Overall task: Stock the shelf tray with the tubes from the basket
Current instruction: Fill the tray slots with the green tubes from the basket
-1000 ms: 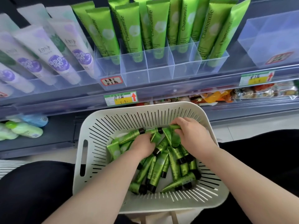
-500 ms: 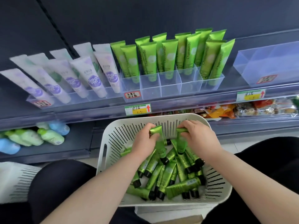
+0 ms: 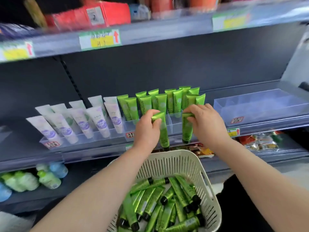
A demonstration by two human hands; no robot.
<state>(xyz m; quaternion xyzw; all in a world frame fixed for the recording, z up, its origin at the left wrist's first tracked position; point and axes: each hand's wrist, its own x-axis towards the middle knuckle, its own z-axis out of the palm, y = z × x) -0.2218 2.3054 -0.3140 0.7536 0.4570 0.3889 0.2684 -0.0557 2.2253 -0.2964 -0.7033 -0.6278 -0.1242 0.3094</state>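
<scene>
Open air runs from the standing green tubes (image 3: 160, 101) up to the upper shelf (image 3: 158, 30). The tray's (image 3: 173, 127) front cells sit open between the left hand (image 3: 147, 129) and right hand (image 3: 207, 123), each pinching a tube (image 3: 163, 133). White tubes (image 3: 100, 119) crowd the left, a clear bin (image 3: 260, 108) the right.

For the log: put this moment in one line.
left hand: pinches tube | right hand: pinches second tube | tray: not yet reached | basket: more tubes

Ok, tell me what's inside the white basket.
Green tubes with black caps lie piled loosely in the basket. They cover most of its floor, and the left forearm hides part of its left side.
</scene>
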